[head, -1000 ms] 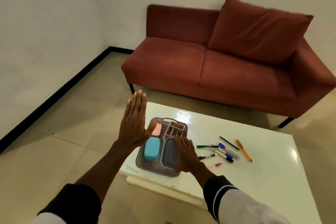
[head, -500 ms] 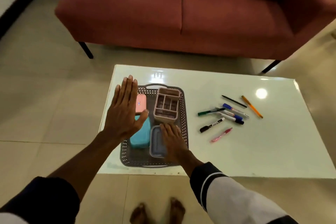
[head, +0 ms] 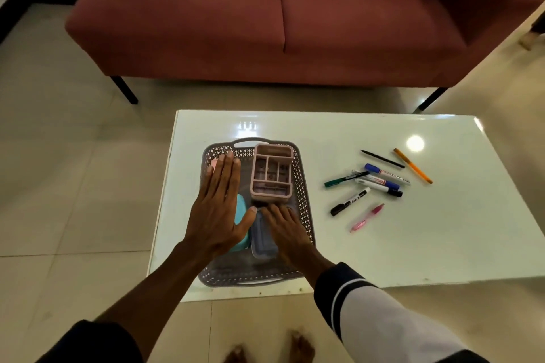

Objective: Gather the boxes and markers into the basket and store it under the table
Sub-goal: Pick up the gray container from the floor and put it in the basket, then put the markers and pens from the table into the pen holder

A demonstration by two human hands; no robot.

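Note:
A grey perforated basket (head: 303, 183) stands on the left part of the white table (head: 413, 244). Inside it are a pink divided organiser box (head: 271, 174), a teal box (head: 240, 215), a grey-blue box (head: 262, 237) and a small pink box (head: 214, 163), mostly hidden. My left hand (head: 219, 206) hovers flat and open above the basket's left side, fingers together. My right hand (head: 287, 234) rests palm down on the grey-blue box. Several markers and pens (head: 377, 181) lie loose on the table to the right of the basket, among them a pink pen (head: 367, 217) and an orange pen (head: 413, 165).
A red sofa (head: 280, 18) stands beyond the table, its dark legs on the tiled floor. My bare feet (head: 268, 349) show below the table's near edge. A black skirting runs along the wall at the far left.
The view has tilted down onto the table. My left hand has lowered towards the basket; my right hand stays on the grey-blue box.

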